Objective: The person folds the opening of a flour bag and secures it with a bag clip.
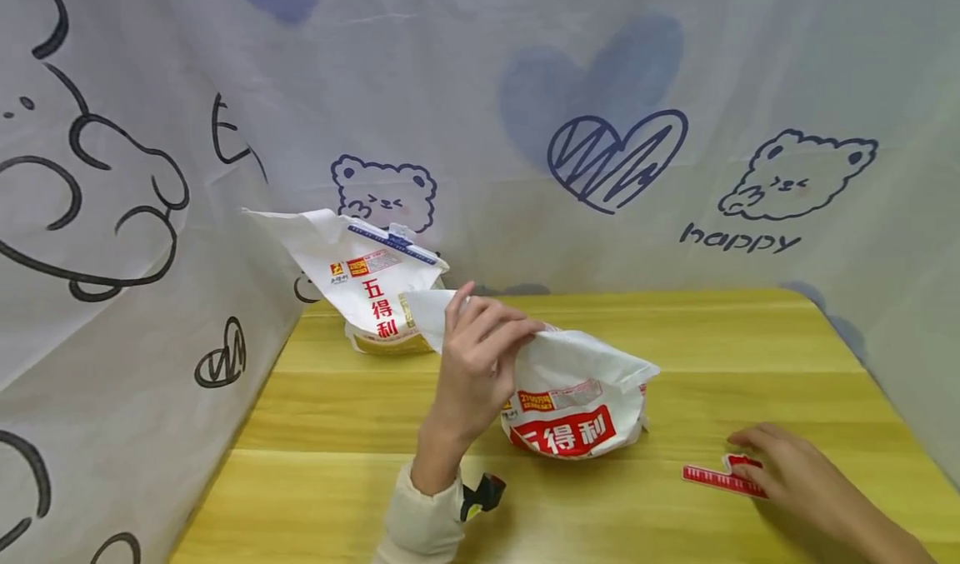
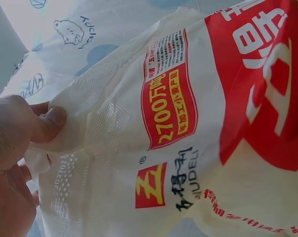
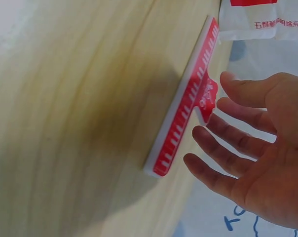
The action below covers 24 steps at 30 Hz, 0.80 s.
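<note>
A white flour bag with red print stands on the table, its upper part folded over to the left. My left hand grips the bag's top edge. In the left wrist view the thumb presses on the white sheet of the bag, with some fingers hidden behind it. My right hand is at a red bag clip lying on the table right of the bag. The right wrist view shows the fingers spread and loosely bent beside the small handle of the clip, not closed round it.
Behind and to the left stands a second white flour bag, its top held by a blue bag clip. The yellow wood-grain table meets printed cloth at the back and sides.
</note>
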Motion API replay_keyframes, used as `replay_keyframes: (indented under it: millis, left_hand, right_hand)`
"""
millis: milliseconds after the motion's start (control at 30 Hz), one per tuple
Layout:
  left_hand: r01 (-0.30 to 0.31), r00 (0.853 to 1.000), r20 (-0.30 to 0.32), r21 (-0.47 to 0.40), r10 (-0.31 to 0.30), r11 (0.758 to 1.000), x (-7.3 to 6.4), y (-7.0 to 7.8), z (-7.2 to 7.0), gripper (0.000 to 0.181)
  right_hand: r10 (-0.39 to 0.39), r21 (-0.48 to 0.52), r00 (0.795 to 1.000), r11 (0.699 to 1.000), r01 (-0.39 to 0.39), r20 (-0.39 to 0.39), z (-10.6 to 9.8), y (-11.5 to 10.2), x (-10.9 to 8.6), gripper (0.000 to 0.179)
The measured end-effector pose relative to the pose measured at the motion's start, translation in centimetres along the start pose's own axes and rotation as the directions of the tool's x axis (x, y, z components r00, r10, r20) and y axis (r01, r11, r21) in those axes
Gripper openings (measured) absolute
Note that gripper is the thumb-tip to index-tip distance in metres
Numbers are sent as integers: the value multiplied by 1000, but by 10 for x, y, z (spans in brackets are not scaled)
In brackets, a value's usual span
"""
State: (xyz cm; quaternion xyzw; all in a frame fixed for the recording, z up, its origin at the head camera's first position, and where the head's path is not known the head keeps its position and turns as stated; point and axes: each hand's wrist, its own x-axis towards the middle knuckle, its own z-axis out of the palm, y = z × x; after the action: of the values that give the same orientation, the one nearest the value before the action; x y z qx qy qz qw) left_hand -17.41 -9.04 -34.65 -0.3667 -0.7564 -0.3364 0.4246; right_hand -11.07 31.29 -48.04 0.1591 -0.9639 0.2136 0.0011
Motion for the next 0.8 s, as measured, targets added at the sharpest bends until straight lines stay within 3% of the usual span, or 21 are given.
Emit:
replay_keyframes:
  millis: [167, 300, 567, 800]
  left_hand:
    - [-7, 1000, 15, 14, 6, 1000, -1, 0, 2, 10]
    - [-7, 1000, 3, 38, 7, 999, -1, -2, -1, 10]
    - [-19, 1000, -7, 35, 19, 999, -3, -2, -2, 10]
    - [-23, 1000, -13, 35, 23, 999, -4, -4, 0, 10]
  right_hand:
    - [115, 18, 988, 993, -117, 103, 2, 8, 0, 24]
    - [147, 31, 980, 988, -152, 133, 6, 9, 7, 19]
    - [169, 60, 975, 982, -179, 147, 5, 10, 2, 11]
    - [141, 60, 983, 987, -149, 116, 3, 11, 2, 7]
